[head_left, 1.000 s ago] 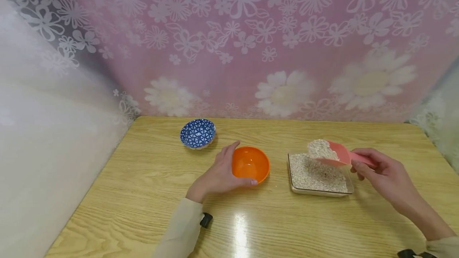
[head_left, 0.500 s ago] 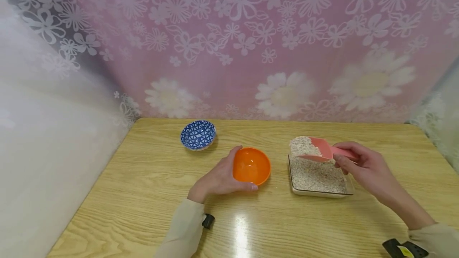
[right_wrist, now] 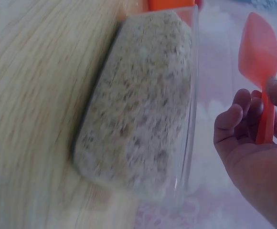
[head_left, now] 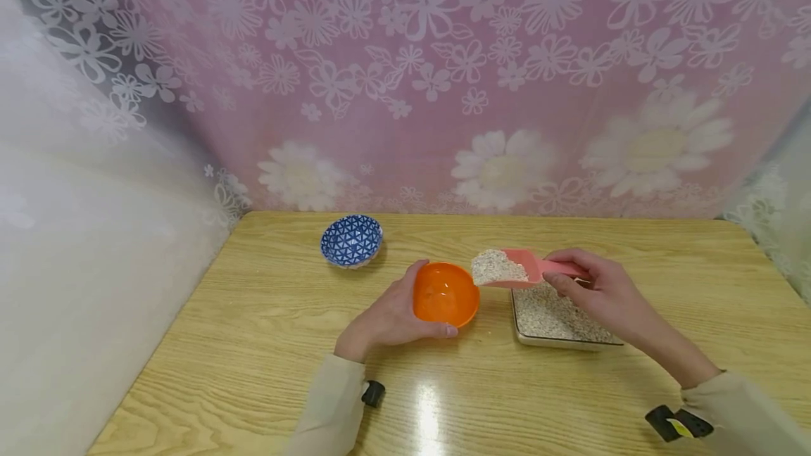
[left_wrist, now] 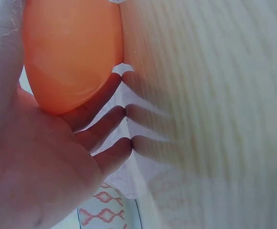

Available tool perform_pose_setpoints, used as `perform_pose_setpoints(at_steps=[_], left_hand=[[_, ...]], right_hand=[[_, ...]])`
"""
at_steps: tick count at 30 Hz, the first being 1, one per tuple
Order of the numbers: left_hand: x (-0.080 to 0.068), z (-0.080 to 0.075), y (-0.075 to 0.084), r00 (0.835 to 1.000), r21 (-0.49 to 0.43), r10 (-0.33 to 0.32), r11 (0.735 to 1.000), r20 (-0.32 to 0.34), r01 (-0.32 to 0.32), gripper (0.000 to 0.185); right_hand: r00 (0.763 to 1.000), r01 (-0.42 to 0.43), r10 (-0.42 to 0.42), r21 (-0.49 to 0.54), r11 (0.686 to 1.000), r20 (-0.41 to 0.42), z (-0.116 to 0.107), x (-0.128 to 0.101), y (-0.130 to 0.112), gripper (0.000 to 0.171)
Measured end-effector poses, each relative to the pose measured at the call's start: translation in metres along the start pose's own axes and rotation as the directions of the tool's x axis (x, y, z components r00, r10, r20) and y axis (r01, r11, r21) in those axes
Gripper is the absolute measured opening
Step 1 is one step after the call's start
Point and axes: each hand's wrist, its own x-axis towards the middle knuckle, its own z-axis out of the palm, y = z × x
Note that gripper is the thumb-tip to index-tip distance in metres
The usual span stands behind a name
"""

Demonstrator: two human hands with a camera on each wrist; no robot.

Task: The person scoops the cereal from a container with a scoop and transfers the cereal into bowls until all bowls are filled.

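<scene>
My left hand [head_left: 393, 312] grips the orange bowl [head_left: 446, 298] from its left side, thumb at the near side and fingers round the far side. In the left wrist view the bowl's outer wall [left_wrist: 76, 52] rests against the hand, with fingertips down at the table. My right hand [head_left: 602, 294] holds a pink scoop [head_left: 531, 269] by its handle, heaped with pale oat flakes [head_left: 497, 268]. The scoop's front end hangs right at the bowl's right rim. Below that hand stands a shallow clear container [head_left: 557, 344] of oats, partly covered by the hand in the head view.
A blue-and-white patterned bowl [head_left: 351, 240] stands at the back left of the wooden table [head_left: 253, 343]. Behind the table hangs a pink flowered curtain [head_left: 405, 125]. A pale sheet [head_left: 95, 252] borders the left side.
My right hand has carried the loaded scoop leftward from over the oat container to the orange bowl's right rim. The left hand keeps its grip on the bowl.
</scene>
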Motion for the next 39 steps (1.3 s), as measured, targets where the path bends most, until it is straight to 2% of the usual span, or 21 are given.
perform_pose_setpoints(at_steps=[5, 8, 13, 15, 18, 23, 28, 31, 35, 37, 39], left_hand=[[0.0, -0.001, 0.001, 1.0, 0.004, -0.001, 1.0, 0.008, 0.001, 0.118], [0.001, -0.002, 0.002, 1.0, 0.013, 0.0, 1.0, 0.01, 0.0, 0.118], [0.002, -0.003, 0.003, 1.0, 0.018, 0.001, 1.0, 0.019, -0.002, 0.119], [0.002, -0.003, 0.003, 1.0, 0.017, 0.003, 1.0, 0.02, -0.003, 0.119], [0.003, -0.003, 0.003, 1.0, 0.021, -0.004, 1.0, 0.018, 0.004, 0.117], [0.003, -0.002, 0.003, 0.999, 0.034, -0.025, 0.999, 0.02, 0.024, 0.12], [0.003, -0.002, 0.003, 1.0, 0.032, -0.02, 0.999, 0.018, 0.02, 0.121], [0.002, -0.002, 0.003, 1.0, 0.033, -0.017, 0.999, 0.015, 0.016, 0.121], [0.001, -0.003, 0.003, 1.0, 0.033, -0.02, 0.999, 0.013, 0.02, 0.121], [0.0, -0.003, 0.003, 1.0, 0.034, -0.026, 0.999, 0.012, 0.026, 0.122], [0.0, -0.003, 0.003, 0.999, 0.036, -0.031, 0.999, 0.011, 0.03, 0.122]], right_hand=[[0.999, -0.021, 0.023, -0.058, 0.998, 0.039, 0.014, 0.01, -0.01, 0.023], [0.998, -0.005, 0.012, -0.125, 0.992, 0.055, 0.022, 0.017, -0.016, 0.018], [0.993, 0.101, -0.082, -0.237, 0.966, 0.09, 0.034, 0.028, -0.025, 0.014], [0.983, 0.165, -0.137, -0.281, 0.946, 0.119, 0.037, 0.032, -0.029, 0.014], [0.961, 0.264, -0.214, -0.363, 0.894, 0.172, 0.04, 0.038, -0.038, 0.015], [0.917, 0.396, -0.311, -0.488, 0.777, 0.249, 0.038, 0.045, -0.054, 0.014], [0.881, 0.473, -0.37, -0.566, 0.675, 0.294, 0.036, 0.049, -0.07, 0.012], [0.87, 0.491, -0.388, -0.594, 0.637, 0.303, 0.035, 0.051, -0.077, 0.013], [0.862, 0.503, -0.407, -0.607, 0.615, 0.302, 0.034, 0.051, -0.08, 0.014], [0.863, 0.5, -0.411, -0.604, 0.621, 0.293, 0.033, 0.05, -0.079, 0.015], [0.872, 0.486, -0.399, -0.584, 0.65, 0.282, 0.031, 0.048, -0.077, 0.014]])
